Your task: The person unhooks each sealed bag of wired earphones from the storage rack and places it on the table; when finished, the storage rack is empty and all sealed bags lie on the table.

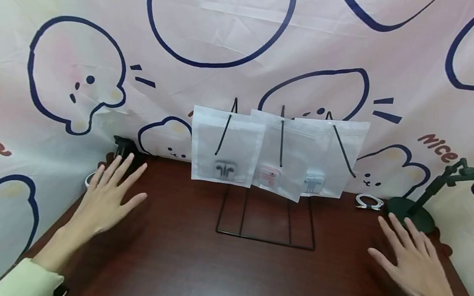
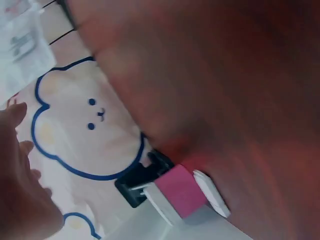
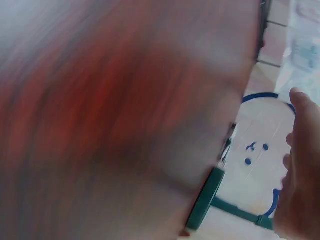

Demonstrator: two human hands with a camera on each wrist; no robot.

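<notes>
My left hand (image 1: 102,202) is spread with straight fingers over the left side of the table, holding nothing. In the head view its fingertips overlap a black object (image 1: 124,145) at the back left. On the other side my right hand (image 1: 414,261) is likewise spread, its fingers near a green stand (image 1: 415,214) with a jointed arm. Between the hands, at the back, a black wire rack (image 1: 265,241) bears a left pouch (image 1: 207,137), a middle pouch (image 1: 295,153) and a right pouch (image 1: 343,151), all whitish. Small earphone-like items show through their fronts.
A coiled white cable (image 1: 369,201) lies beside the green stand's base. In the left wrist view, a pink block (image 2: 181,191) stands between white pieces near the black object. Printed cloth (image 1: 210,32) walls the back and sides of the brown table (image 1: 213,281).
</notes>
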